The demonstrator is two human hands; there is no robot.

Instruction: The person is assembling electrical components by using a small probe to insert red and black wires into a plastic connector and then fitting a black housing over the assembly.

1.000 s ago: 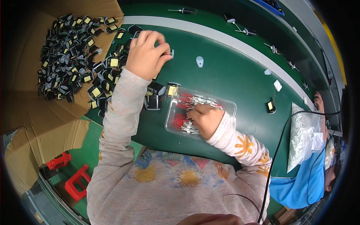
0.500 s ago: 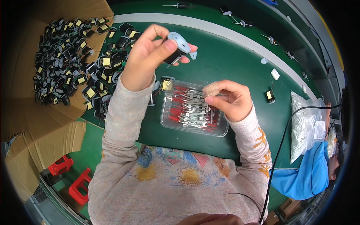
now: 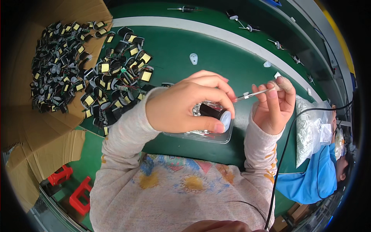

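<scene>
My left hand [image 3: 189,102] is closed round a black cylindrical device [image 3: 211,112] with a light blue-grey cap, tilted so the cap points right. It hangs over a clear plastic tray [image 3: 228,137] of thin red and white sticks, most of them hidden by the hand. To the right, my right hand [image 3: 276,102], a tan wrap on one finger, pinches one end of a thin stick [image 3: 253,94] with a small white block on it. Its red end meets my left fingertips. Whether those fingertips grip it or only touch it, I cannot tell.
Many similar black devices with yellow pads [image 3: 119,73] spill from a cardboard box [image 3: 19,73] at the left. A loose blue-grey cap [image 3: 193,58] lies beyond my hands. Devices with rods [image 3: 249,28] lie along the far strip. At right are a bag of white pieces [image 3: 309,127], a black cable [image 3: 284,154] and another person's blue sleeve [image 3: 309,178].
My left hand has come down and right with the device, from above the tray's far side. My right hand has moved right and up from the tray, now holding a thin stick between both hands.
</scene>
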